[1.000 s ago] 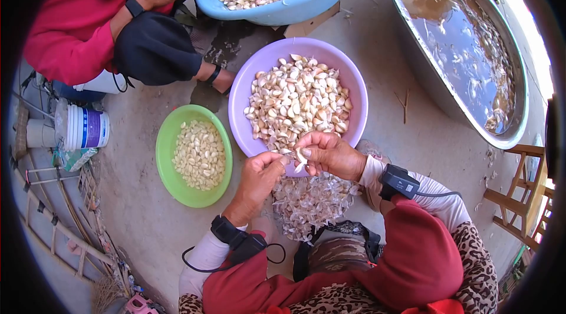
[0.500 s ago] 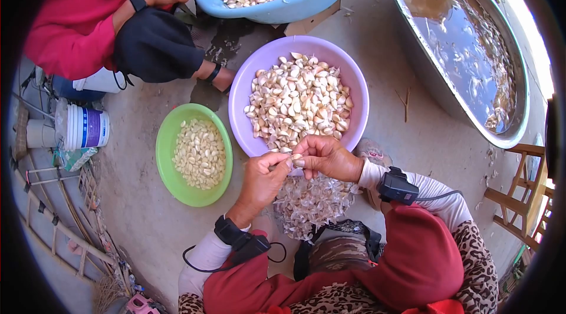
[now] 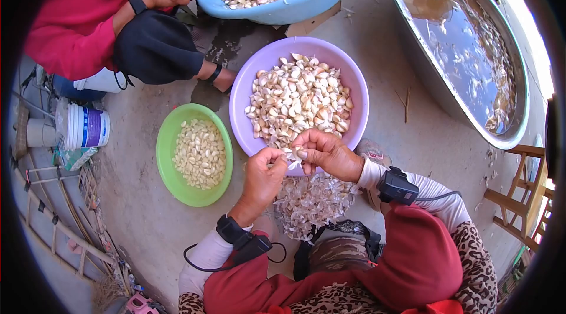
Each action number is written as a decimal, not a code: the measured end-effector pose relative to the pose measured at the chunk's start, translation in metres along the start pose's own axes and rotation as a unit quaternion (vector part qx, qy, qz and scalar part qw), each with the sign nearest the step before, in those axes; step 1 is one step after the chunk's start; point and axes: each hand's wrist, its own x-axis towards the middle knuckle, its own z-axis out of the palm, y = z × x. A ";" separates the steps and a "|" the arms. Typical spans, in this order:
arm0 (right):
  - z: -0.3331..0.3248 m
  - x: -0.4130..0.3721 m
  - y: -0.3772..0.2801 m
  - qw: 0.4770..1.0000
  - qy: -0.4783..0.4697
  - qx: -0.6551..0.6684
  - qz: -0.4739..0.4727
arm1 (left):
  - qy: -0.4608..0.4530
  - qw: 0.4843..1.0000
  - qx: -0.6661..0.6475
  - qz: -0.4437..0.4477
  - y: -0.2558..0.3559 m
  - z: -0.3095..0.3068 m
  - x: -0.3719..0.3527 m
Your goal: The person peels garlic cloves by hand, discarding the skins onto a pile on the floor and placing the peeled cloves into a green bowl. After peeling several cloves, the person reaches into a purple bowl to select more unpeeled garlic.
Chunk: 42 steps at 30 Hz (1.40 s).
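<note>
The garlic clove [image 3: 292, 152] is mostly hidden by fingers, so I can't tell which way its tip or long side points. The right hand [image 3: 331, 158] reaches left and pinches it. The left hand [image 3: 263, 179] reaches far and right, fingers curled and tips closed; I can't tell what they grip. The clove sits between both hands, over the purple bowl's [image 3: 240, 99] near edge.
</note>
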 end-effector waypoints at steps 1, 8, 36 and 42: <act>-0.002 0.001 -0.002 1.000 0.009 0.006 0.003 | -0.007 0.999 -0.031 -0.022 -0.003 -0.002 0.001; 0.001 0.007 -0.031 0.999 0.022 -0.013 -0.021 | -0.051 0.983 -0.155 -0.079 0.021 -0.016 -0.003; 0.188 -0.089 -0.193 0.968 -0.083 -0.174 -0.159 | -0.006 0.969 -0.224 0.105 0.173 -0.077 -0.171; 0.201 -0.129 -0.197 0.998 -0.038 -0.023 -0.040 | 0.021 0.968 -0.176 0.178 0.176 -0.060 -0.203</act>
